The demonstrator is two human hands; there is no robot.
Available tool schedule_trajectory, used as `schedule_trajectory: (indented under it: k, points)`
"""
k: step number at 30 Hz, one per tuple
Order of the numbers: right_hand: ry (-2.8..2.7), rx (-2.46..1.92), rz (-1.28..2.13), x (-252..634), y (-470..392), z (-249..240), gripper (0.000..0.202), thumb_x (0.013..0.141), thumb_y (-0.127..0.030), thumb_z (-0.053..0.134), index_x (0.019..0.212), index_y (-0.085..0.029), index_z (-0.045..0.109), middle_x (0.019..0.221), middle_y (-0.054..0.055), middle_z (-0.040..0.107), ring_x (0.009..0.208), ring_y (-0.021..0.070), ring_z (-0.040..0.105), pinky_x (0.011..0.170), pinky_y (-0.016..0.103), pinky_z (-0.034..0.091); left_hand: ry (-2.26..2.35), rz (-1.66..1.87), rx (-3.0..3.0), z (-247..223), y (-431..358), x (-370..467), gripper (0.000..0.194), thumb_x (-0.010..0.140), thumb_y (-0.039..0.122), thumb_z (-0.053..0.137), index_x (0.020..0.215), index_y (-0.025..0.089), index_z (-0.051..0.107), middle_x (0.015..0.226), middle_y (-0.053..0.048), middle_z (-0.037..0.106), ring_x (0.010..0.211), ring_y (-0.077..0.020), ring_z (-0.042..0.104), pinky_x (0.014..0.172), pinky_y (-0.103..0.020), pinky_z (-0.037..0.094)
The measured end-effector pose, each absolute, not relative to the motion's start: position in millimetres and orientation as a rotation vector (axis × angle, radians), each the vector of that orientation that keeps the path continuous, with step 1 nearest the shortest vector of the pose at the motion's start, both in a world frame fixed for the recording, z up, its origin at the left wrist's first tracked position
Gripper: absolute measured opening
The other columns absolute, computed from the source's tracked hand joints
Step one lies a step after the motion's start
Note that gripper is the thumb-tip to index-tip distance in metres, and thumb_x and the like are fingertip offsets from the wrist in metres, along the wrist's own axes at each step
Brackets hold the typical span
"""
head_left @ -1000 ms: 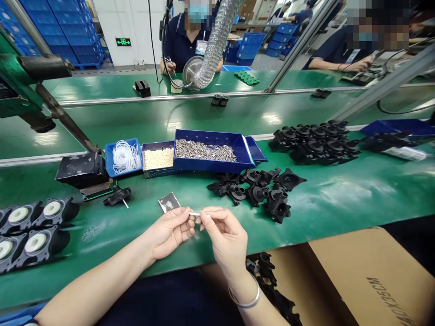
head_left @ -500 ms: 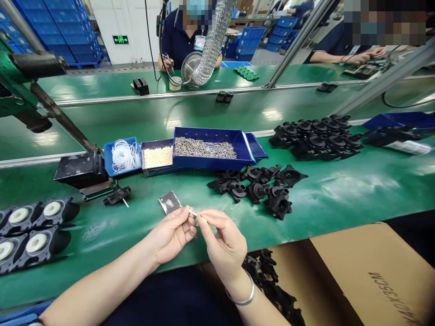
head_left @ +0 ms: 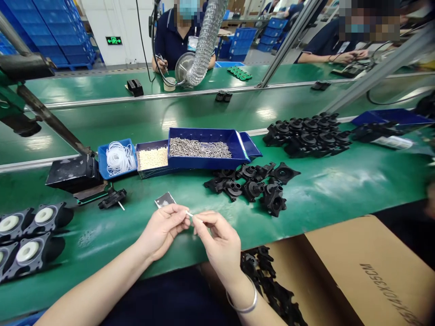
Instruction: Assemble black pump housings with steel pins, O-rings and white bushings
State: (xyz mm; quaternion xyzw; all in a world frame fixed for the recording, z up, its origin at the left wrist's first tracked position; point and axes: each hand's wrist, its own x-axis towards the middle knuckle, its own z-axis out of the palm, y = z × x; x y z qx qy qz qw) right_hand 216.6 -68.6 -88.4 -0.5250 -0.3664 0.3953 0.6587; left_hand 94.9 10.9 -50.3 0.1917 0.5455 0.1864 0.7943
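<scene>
Above the green bench, my left hand (head_left: 166, 230) pinches one end of a short, thin, light-coloured pin (head_left: 189, 214) between thumb and forefinger. My right hand (head_left: 221, 240) has its fingertips closed on the other end, so the pin spans the small gap between both hands. Its ends are covered by the fingers. Just behind my left fingertips lies a small dark plate (head_left: 165, 199) with a pale smudge. Farther back are a blue bin of metal pins (head_left: 200, 148) and a smaller tray of cream-coloured small parts (head_left: 152, 158).
A blue tray (head_left: 102, 159) holds white tubing beside a black press base (head_left: 73, 174). Black housings (head_left: 253, 188) lie right of my hands; housings with white rings (head_left: 29, 251) are at left. A cardboard box (head_left: 370, 267) stands below the bench edge. Co-workers sit across the bench.
The whole view has shifted slightly, so the bench things appear a little farther left. Both hands stay together at the pin, with only a slight change in finger position.
</scene>
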Motion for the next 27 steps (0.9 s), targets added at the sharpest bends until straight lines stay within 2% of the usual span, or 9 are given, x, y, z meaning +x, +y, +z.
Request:
schedule_trajectory:
  k: [2, 5, 8, 12, 14, 17, 20, 23, 27]
  points:
    - [-0.658, -1.096, 1.206, 219.1, -70.3, -91.6, 0.003, 0.095, -0.018, 0.064, 0.095, -0.018, 0.067, 0.080, 0.002, 0.065, 0.065, 0.0087, 0.061, 0.061, 0.022, 0.051, 1.204, 0.384, 0.645, -46.6, 15.5, 92.5, 0.030, 0.070, 0.033, 0.080, 0.084, 0.011, 0.066, 0.069, 0.001, 0.065, 0.065, -0.0025, 0.064, 0.064, -0.009, 0.057]
    - [-0.551, -0.873, 1.532, 226.4, -74.0, -99.7, 0.012, 0.096, -0.025, 0.065, 0.089, -0.015, 0.065, 0.077, 0.003, 0.067, 0.058, 0.0075, 0.059, 0.057, 0.020, 0.049, 1.207, 0.288, 0.976, -39.6, 20.3, 91.6, 0.033, 0.069, 0.039, 0.082, 0.080, 0.010, 0.072, 0.081, -0.001, 0.069, 0.066, 0.0004, 0.063, 0.066, -0.007, 0.054]
    - [-0.581, -0.811, 1.459, 245.0, -71.7, -111.1, 0.009, 0.098, -0.022, 0.062, 0.090, -0.017, 0.064, 0.078, 0.001, 0.064, 0.057, 0.0075, 0.058, 0.057, 0.021, 0.048, 1.140, 0.222, 1.084, -34.2, 22.4, 95.6, 0.043, 0.066, 0.041, 0.084, 0.100, 0.017, 0.073, 0.094, -0.001, 0.068, 0.077, 0.0001, 0.066, 0.072, -0.006, 0.056]
    - [-0.529, -1.122, 1.107, 284.7, -48.7, -129.6, 0.014, 0.094, -0.031, 0.067, 0.089, -0.018, 0.067, 0.132, 0.007, 0.052, 0.073, 0.0104, 0.065, 0.053, 0.022, 0.048, 1.114, 0.227, 0.939, -33.3, 21.0, 103.9, 0.061, 0.069, 0.042, 0.081, 0.122, 0.024, 0.058, 0.101, -0.001, 0.067, 0.082, -0.0037, 0.069, 0.074, -0.009, 0.057]
    - [-0.505, -1.227, 1.133, 299.6, -36.1, -137.6, 0.022, 0.088, -0.038, 0.073, 0.088, -0.017, 0.068, 0.141, 0.009, 0.045, 0.082, 0.0141, 0.068, 0.058, 0.024, 0.052, 1.140, 0.211, 0.895, -34.2, 18.0, 107.2, 0.055, 0.073, 0.047, 0.075, 0.119, 0.023, 0.059, 0.103, -0.003, 0.068, 0.087, -0.0064, 0.070, 0.075, -0.011, 0.057]
    - [-0.559, -1.248, 1.184, 301.9, -31.6, -141.6, 0.023, 0.086, -0.039, 0.075, 0.085, -0.016, 0.071, 0.122, 0.009, 0.054, 0.090, 0.0166, 0.067, 0.077, 0.029, 0.056, 1.175, 0.202, 0.704, -35.4, 12.0, 111.4, 0.056, 0.077, 0.056, 0.064, 0.121, 0.023, 0.058, 0.121, -0.008, 0.066, 0.107, -0.0150, 0.071, 0.085, -0.018, 0.057]
    - [-0.681, -1.200, 1.182, 280.7, -47.9, -133.7, 0.016, 0.093, -0.031, 0.069, 0.083, -0.018, 0.072, 0.109, 0.010, 0.058, 0.120, 0.0216, 0.055, 0.095, 0.031, 0.050, 1.170, 0.249, 0.420, -37.9, 7.8, 115.7, 0.063, 0.077, 0.064, 0.058, 0.126, 0.024, 0.056, 0.134, -0.008, 0.062, 0.125, -0.0170, 0.065, 0.100, -0.022, 0.057]
    - [-0.777, -1.057, 1.210, 251.0, -72.4, -118.0, 0.009, 0.095, -0.019, 0.063, 0.090, -0.021, 0.070, 0.115, 0.008, 0.054, 0.116, 0.0181, 0.057, 0.095, 0.030, 0.051, 1.089, 0.300, 0.251, -43.8, 6.6, 117.7, 0.070, 0.075, 0.072, 0.053, 0.125, 0.023, 0.058, 0.120, -0.006, 0.067, 0.100, -0.0070, 0.068, 0.088, -0.016, 0.057]
    - [-0.881, -0.885, 1.211, 221.2, -89.5, -95.9, 0.018, 0.092, -0.006, 0.061, 0.096, -0.023, 0.067, 0.109, 0.005, 0.052, 0.102, 0.0148, 0.063, 0.094, 0.030, 0.053, 1.011, 0.330, 0.172, -51.9, 6.2, 112.1, 0.080, 0.073, 0.074, 0.052, 0.136, 0.026, 0.046, 0.096, -0.003, 0.070, 0.052, 0.0041, 0.045, 0.050, -0.009, 0.036]
